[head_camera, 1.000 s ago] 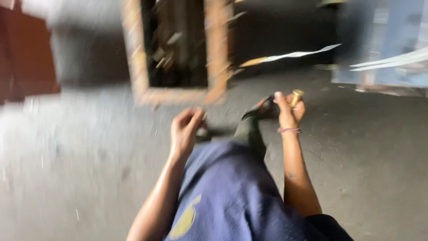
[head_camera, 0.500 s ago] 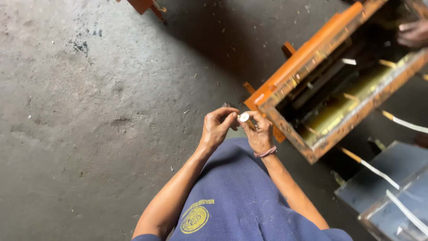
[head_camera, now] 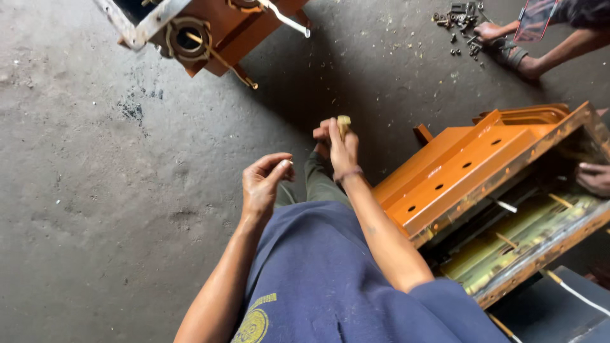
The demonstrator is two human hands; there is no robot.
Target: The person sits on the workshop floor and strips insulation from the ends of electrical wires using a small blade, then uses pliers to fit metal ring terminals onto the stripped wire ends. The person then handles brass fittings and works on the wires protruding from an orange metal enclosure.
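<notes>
My right hand [head_camera: 338, 145] is raised in front of me and grips a small brass-coloured bolt-like piece [head_camera: 344, 122] that sticks up between thumb and fingers. My left hand [head_camera: 264, 183] is a little lower and to the left, fingertips pinched together on something tiny that I cannot make out. Both hands hover over the grey concrete floor [head_camera: 95, 190], above my knees. An orange metal box frame [head_camera: 483, 184] lies just right of my right arm.
A second orange metal housing [head_camera: 203, 32] with a ring fitting sits at the top left. Another person's hand [head_camera: 492, 32] rests by several loose bolts [head_camera: 457, 19] at the top right. Another hand [head_camera: 594, 178] holds the frame's right side.
My hands were together at one small piece; now they are apart, the right raised with the brass piece. The view has swung, bringing the upper housing and another person into sight.
</notes>
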